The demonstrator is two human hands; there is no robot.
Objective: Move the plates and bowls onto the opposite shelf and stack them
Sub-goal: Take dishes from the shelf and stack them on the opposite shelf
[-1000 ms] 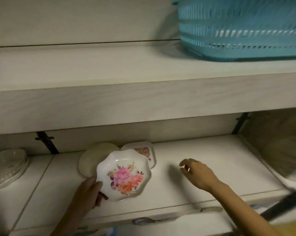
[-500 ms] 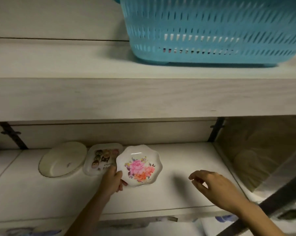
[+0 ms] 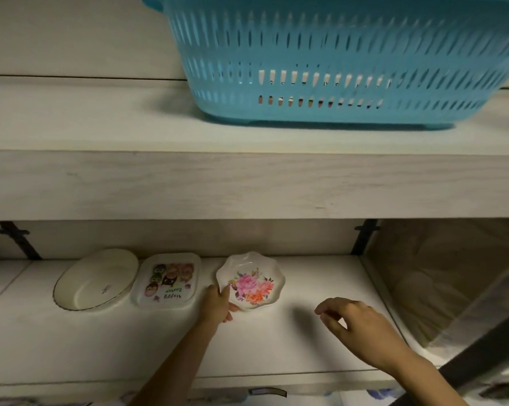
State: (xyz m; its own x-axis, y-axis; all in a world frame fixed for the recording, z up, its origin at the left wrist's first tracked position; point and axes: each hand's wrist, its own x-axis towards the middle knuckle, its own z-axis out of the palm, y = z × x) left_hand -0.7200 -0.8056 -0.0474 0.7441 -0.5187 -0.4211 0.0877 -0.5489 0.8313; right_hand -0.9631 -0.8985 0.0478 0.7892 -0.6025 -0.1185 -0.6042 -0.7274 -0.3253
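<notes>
Left hand [image 3: 218,303] pinches the flowered plate [image 3: 250,281] by its near-left rim, face up, flat on the shelf [image 3: 306,347]; right hand [image 3: 355,326] empty, fingers loosely curled, apart.

Lying in a row on the pale lower shelf [image 3: 291,347]: round white dish [image 3: 96,279] at left, square cartoon-printed plate [image 3: 168,279] just beside it, scalloped floral plate [image 3: 251,281] further right, slightly apart. Sitting on the pale upper shelf [image 3: 86,124]: blue slotted plastic basket [image 3: 335,60], toward the right.

Three dishes [image 3: 171,281] side by side on the lower shelf [image 3: 320,276].
</notes>
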